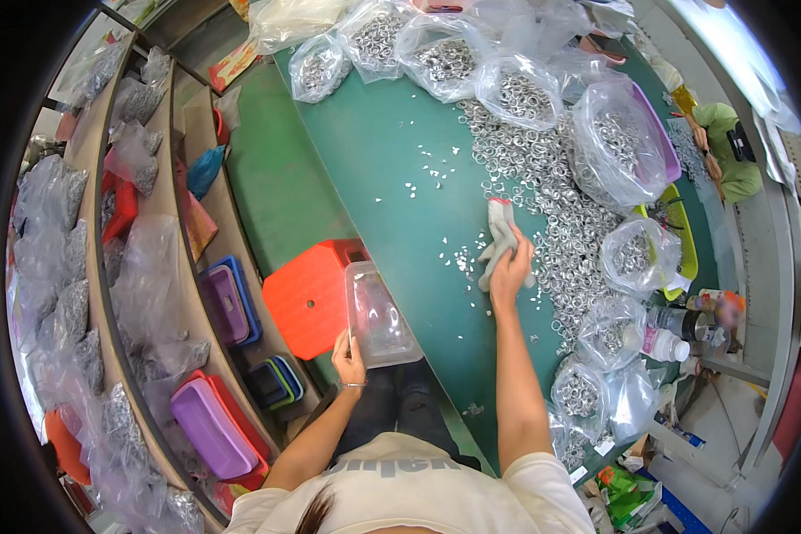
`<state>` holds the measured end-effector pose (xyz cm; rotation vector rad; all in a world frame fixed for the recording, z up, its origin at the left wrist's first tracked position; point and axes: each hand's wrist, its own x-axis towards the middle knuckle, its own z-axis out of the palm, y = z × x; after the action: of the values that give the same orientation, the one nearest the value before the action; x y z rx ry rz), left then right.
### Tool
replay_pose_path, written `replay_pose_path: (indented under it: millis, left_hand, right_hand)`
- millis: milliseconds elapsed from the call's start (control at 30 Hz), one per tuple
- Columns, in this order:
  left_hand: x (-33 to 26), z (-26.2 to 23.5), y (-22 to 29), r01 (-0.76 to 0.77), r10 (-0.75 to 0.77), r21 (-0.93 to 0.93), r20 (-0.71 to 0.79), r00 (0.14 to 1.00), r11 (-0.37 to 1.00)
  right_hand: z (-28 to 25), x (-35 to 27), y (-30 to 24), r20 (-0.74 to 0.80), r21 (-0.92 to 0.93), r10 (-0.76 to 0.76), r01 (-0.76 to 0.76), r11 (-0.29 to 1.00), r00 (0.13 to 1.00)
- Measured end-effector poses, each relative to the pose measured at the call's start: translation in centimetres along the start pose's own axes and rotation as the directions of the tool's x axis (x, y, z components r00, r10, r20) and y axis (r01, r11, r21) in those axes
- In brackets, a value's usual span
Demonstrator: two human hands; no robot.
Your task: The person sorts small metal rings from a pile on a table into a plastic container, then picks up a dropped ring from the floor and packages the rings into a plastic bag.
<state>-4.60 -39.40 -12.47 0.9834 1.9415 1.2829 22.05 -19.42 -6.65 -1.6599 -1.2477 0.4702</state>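
Observation:
My left hand (349, 359) grips the near left edge of a clear plastic tray (378, 313). The tray is at the left edge of the green table (400, 187), above my lap, and its inside shows no parts. In my right hand (511, 274) is a bunched grey knit glove (500, 233) with a red hem, pressed to the tabletop. Small white scraps (462, 259) are scattered just left of the glove. A broad pile of silver metal rings (552, 191) spreads to the right of my right hand.
Clear bags of rings (449, 60) line the table's far and right sides. An orange stool (310, 298) stands left of the tray. Shelves with bags and a purple bin (212, 427) are at left. Bottles (663, 343) stand at right; another person (725, 151) works beyond.

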Motion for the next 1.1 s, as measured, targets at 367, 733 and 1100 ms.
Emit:
replay_pose_path:
  millis: [367, 733, 1100]
  left_hand:
    - [0.8, 0.5, 0.3, -0.076, 0.073, 0.045, 0.076, 0.994, 0.996]
    - [1.7, 0.5, -0.3, -0.084, 0.078, 0.031, 0.171, 0.982, 0.996]
    - [2.8, 0.2, 0.7, -0.187, 0.166, 0.071, 0.237, 0.957, 0.980]
  right_hand:
    - [0.0, -4.2, -3.1, 0.190, 0.268, 0.180, -0.227, 0.936, 0.965]
    - [1.5, -7.0, -0.5, 0.099, -0.383, -0.012, 0.049, 0.923, 0.995]
    - [3.4, -2.8, -2.4, 0.170, -0.150, -0.056, 0.082, 0.985, 0.984]
